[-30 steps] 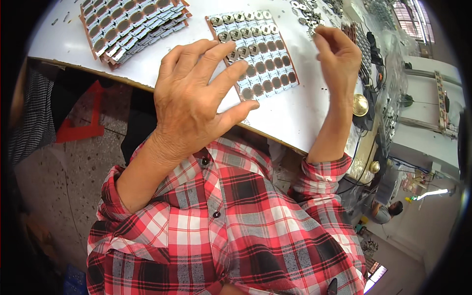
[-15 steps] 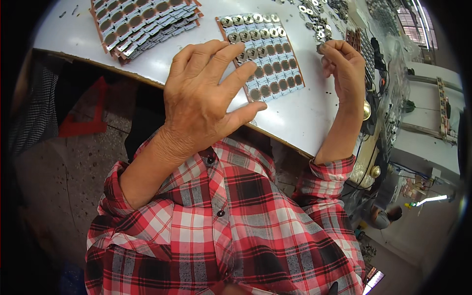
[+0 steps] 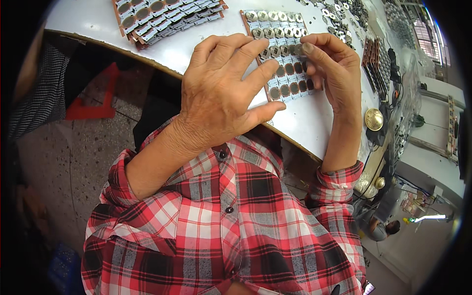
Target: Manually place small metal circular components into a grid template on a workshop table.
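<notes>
A flat panel [image 3: 295,87] of joined pale plates with an orange-brown border lies on the white table. Its lower rows bear dark round discs, while shiny metal pieces [image 3: 275,33] sit over the upper rows. My left hand [image 3: 219,93] is open, palm down and fingers spread, with its fingertips at the panel's left edge. At the right end of the third row, the thumb and forefinger of my right hand [image 3: 339,73] pinch a small metal piece [image 3: 299,49], partly hidden by the fingers.
Stacked similar panels [image 3: 172,19] lie at the far left. Loose metal pieces [image 3: 337,14] are scattered beyond the panel. More panels [image 3: 376,64] stand at the right, near a brass-coloured dome [image 3: 373,119]. The table's front edge [image 3: 118,49] runs before me. Another person [image 3: 383,230] is at far right.
My right hand has moved left from the table beside the panel to its third row, bringing the small piece. My left hand stays spread at the panel's edge. The whole view has shifted.
</notes>
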Action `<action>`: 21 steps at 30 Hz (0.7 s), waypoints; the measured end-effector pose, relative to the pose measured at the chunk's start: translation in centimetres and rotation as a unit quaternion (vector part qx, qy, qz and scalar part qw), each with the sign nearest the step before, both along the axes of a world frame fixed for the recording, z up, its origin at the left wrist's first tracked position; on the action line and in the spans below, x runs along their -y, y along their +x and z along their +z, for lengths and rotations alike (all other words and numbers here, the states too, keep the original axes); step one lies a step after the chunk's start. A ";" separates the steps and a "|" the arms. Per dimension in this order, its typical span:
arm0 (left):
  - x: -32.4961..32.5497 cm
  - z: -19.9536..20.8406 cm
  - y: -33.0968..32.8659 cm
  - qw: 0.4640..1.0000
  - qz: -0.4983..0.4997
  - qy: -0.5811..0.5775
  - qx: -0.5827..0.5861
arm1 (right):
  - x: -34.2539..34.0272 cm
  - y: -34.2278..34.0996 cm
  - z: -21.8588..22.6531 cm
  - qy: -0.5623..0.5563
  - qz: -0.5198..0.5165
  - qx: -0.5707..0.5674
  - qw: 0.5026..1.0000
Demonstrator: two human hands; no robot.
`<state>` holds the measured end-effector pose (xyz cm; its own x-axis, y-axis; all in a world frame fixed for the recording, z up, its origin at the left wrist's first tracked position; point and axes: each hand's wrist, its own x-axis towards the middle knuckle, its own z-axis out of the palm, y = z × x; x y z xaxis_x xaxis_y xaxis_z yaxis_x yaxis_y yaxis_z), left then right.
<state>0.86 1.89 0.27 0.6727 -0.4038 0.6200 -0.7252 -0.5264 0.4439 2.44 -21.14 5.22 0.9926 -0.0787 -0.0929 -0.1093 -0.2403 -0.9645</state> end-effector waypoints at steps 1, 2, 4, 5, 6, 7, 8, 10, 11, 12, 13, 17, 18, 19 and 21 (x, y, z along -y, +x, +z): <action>0.0 0.2 0.0 1.000 0.000 0.001 0.000 | -0.1 -0.1 0.0 0.001 0.000 0.000 1.000; 0.0 0.4 0.0 1.000 -0.010 0.010 0.002 | -0.2 -0.1 0.0 -0.028 0.010 0.007 1.000; 0.1 0.6 -0.1 1.000 -0.020 0.020 0.004 | -0.3 -0.2 0.1 -0.058 0.020 0.014 0.998; 0.3 0.7 -0.1 0.999 -0.032 0.023 0.001 | -0.4 -0.2 0.2 -0.065 0.021 0.011 0.998; 0.4 0.7 -0.1 0.999 -0.045 0.026 -0.003 | -0.5 -0.3 0.2 -0.072 0.021 0.008 0.997; 0.4 0.6 -0.1 0.999 -0.046 0.026 -0.003 | -0.5 -0.3 0.1 -0.072 0.020 0.008 0.997; 0.4 0.6 0.0 0.998 -0.049 0.028 -0.008 | -0.7 -0.3 0.0 -0.079 0.028 0.034 0.996; 0.4 0.5 0.0 0.998 -0.051 0.032 -0.014 | -0.5 -0.4 -0.2 -0.085 0.037 0.059 0.994; 0.4 0.5 0.0 0.998 -0.048 0.027 -0.013 | -0.2 -0.5 -0.2 -0.137 0.064 0.083 0.985; 0.4 0.5 0.0 0.999 -0.045 0.021 -0.012 | 0.1 -0.6 -0.2 -0.188 0.091 0.107 0.972; 0.4 0.4 0.0 0.999 -0.046 0.022 -0.012 | 0.3 -0.6 -0.2 -0.187 0.090 0.106 0.972; 0.6 0.2 0.1 0.999 -0.045 0.020 -0.001 | 0.2 -0.9 0.2 -0.253 0.095 0.139 0.953; 0.5 0.3 0.1 0.999 -0.043 0.020 -0.001 | 0.0 -1.1 0.2 -0.235 0.085 0.097 0.963; 0.5 0.3 0.1 0.999 -0.044 0.021 -0.001 | 0.1 -1.0 0.1 -0.234 0.084 0.097 0.964; 0.6 0.3 0.1 0.999 -0.045 0.029 -0.005 | 0.3 -0.8 -0.1 -0.251 0.093 0.129 0.955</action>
<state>0.95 1.27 0.58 0.6387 -0.4979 0.5867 -0.7658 -0.4855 0.4218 1.60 -21.46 5.07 0.9784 0.1306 0.1603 0.2062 -0.6721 -0.7112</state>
